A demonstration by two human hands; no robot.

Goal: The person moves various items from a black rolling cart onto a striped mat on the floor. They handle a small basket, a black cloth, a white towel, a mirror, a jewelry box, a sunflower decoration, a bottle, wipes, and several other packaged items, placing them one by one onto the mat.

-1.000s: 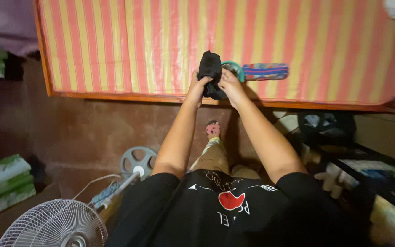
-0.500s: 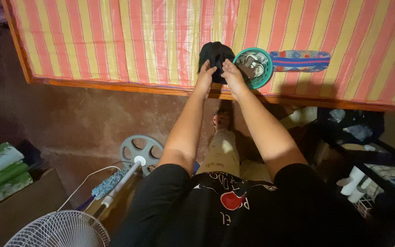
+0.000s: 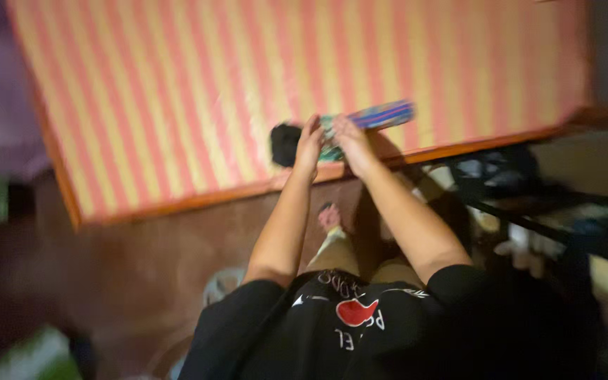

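Blurred view: my left hand (image 3: 309,144) rests against the black cloth bundle (image 3: 285,143) on the striped mat (image 3: 177,98), steadying it. My right hand (image 3: 346,137) covers the teal basket (image 3: 328,137); its grip I cannot tell.

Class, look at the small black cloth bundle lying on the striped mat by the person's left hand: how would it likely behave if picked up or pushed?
The black cloth bundle looks soft and lumpy, so it would probably sag rather than stay stiff. Its small size suggests it is light. Lying on the woven striped mat beside the left hand, it would likely drag or bunch, not roll; blur leaves this uncertain.
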